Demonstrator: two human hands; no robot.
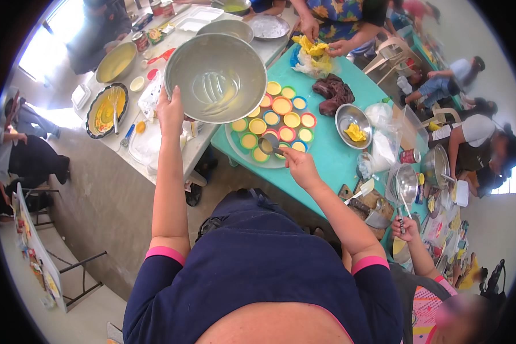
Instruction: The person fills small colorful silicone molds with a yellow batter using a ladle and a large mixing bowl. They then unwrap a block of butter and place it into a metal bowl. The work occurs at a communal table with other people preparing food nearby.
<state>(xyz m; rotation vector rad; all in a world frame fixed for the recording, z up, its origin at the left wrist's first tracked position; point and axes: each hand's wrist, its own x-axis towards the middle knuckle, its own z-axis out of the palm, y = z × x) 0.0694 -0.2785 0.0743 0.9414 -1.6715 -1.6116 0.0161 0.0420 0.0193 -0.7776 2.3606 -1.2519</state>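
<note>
My left hand grips the rim of a large steel mixing bowl, tilted so its inside shows. Streaks of pale yellow batter cling to its wall and bottom. In my right hand is the handle of a small measuring cup, dark inside with some pale batter. The cup hangs over the near side of a round tray. On that tray stand several small round molds with coloured rims, filled with pale yellow batter. The cup hides part of the molds beneath it.
A whisk lies in a black-rimmed dish on the white table. On the turquoise table are a dark cloth, a small steel bowl and a cleaver. Another person's hand holds a utensil at right.
</note>
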